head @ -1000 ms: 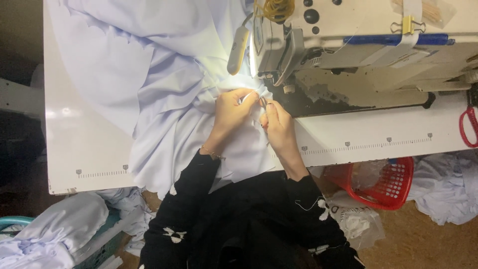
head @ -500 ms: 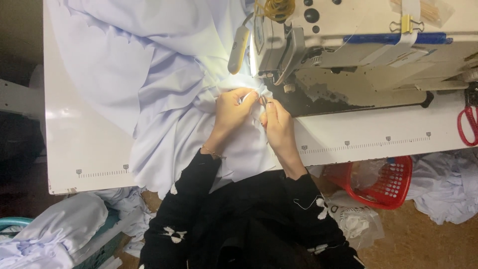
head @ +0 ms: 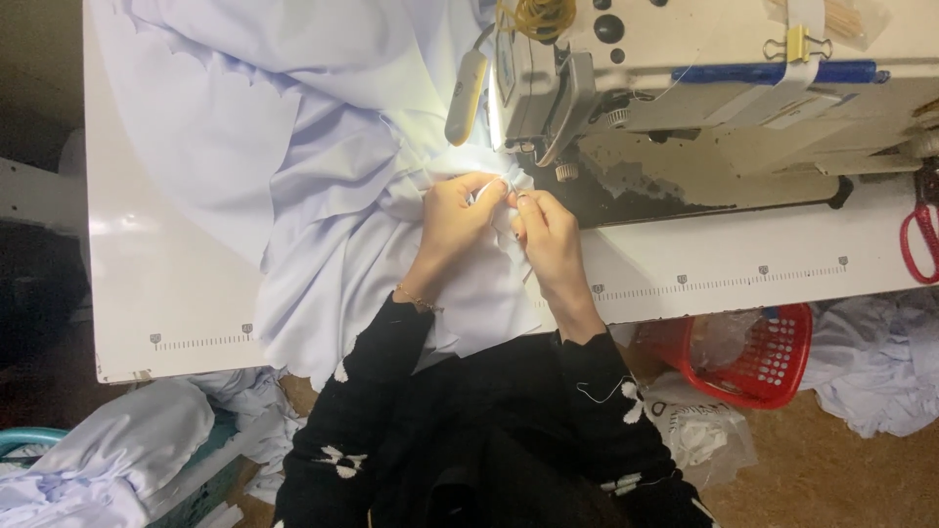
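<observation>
**Pale blue fabric pinched at the needle**

The pale blue fabric [head: 323, 196] spreads across the white bench [head: 166, 284], its bunched edge gathered right in front of the sewing machine [head: 704, 88], under the lit needle area. The left hand [head: 455, 215] has its grip closed on a fold of the cloth, fingertips pinched together at the seam; the right hand [head: 548, 235] sits just beside it, its grip also clamped on the same small edge, the two hands touching at the fingertips (what exactly lies between them is too small to tell).

Judging from this, the step is fine alignment of an edge before the presser foot: best done by keeping both pinches close, the layers flush, and the loose bulk pushed left so it cannot drag.

Compared with the view half a second earlier, almost nothing has shifted: both hands hold the same spot and the cloth lies alike. A red basket [head: 763, 352] stands below the bench, and red scissors [head: 917, 240] lie at its right end.
</observation>
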